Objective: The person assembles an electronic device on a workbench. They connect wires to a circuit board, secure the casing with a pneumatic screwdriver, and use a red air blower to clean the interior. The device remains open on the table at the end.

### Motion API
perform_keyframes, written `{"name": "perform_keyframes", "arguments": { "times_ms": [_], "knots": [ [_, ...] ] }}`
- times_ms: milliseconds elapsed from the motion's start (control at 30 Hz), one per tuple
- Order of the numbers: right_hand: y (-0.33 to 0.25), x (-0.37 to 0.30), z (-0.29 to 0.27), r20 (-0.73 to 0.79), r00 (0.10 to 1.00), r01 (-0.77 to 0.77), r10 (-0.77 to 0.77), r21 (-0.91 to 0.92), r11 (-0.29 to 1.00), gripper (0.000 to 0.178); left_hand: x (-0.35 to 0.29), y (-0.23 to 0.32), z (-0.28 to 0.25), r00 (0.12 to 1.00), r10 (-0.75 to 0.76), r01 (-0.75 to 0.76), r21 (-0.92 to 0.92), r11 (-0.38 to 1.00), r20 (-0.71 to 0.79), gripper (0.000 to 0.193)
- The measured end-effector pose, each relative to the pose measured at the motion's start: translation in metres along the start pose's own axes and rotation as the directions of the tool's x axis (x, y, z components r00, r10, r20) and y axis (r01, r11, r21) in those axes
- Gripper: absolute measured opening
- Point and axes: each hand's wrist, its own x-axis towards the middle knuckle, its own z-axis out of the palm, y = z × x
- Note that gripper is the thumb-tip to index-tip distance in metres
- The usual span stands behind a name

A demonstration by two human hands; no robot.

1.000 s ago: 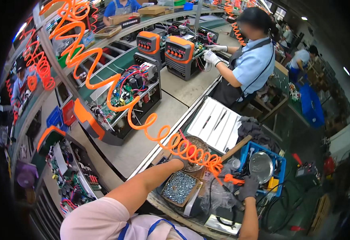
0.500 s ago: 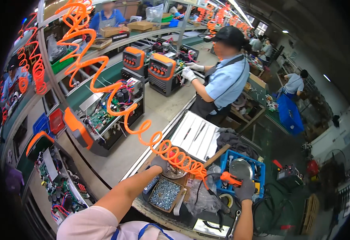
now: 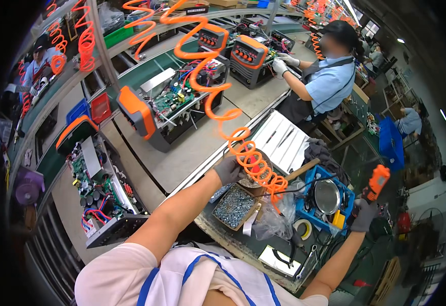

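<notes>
My right hand (image 3: 363, 215), in a grey glove, is closed round an orange and black electric screwdriver (image 3: 378, 181) held upright, right of the blue bin (image 3: 304, 206). My left hand (image 3: 228, 171), also gloved, is at the left edge of a round dish of small screws (image 3: 264, 176). Its fingers are bent together; what they pinch, if anything, is hidden. An orange coiled hose (image 3: 243, 143) hangs across the dish and hides part of it. Just in front sits a cardboard box of small silvery fasteners (image 3: 234, 206).
Opened machines with orange-edged fronts (image 3: 136, 112) and bare circuit boards (image 3: 93, 176) stand on the line at left. A co-worker (image 3: 330, 76) in white gloves handles another unit. Tape (image 3: 302, 229), a wrench (image 3: 307, 261), a plastic bag (image 3: 274, 222) and a white tray (image 3: 281, 140) lie nearby.
My right hand has raised the electric screwdriver and moved it from over the blue bin out to the right. My left hand stays at the dish. The whole view has shifted left.
</notes>
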Motion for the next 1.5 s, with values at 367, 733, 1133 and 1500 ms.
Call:
{"name": "perform_keyframes", "arguments": {
  "times_ms": [367, 733, 1133, 1500],
  "knots": [
    [-0.012, -0.014, 0.025, 0.218, 0.971, -0.105, 0.093, 0.044, 0.993, 0.034, -0.016, 0.000, -0.027, 0.997, 0.024, -0.036, -0.180, 0.983, -0.068, 0.027],
    [0.107, 0.012, -0.024, 0.112, 0.994, 0.094, 0.007, -0.865, 0.493, 0.060, -0.016, -0.004, -0.033, 0.979, 0.122, -0.145, -0.137, 0.980, -0.166, 0.036],
    [0.198, -0.002, -0.027, 0.271, 0.934, 0.231, 0.233, -0.955, 0.184, 0.027, 0.010, -0.012, -0.068, 0.966, 0.010, 0.050, 0.226, 0.973, -0.259, 0.035],
    [0.216, 0.006, -0.011, 0.223, 0.963, 0.237, 0.155, -0.968, -0.083, 0.040, 0.052, -0.026, -0.089, 0.984, 0.173, -0.017, 0.925, 0.379, -0.052, 0.026]
  ]
}}
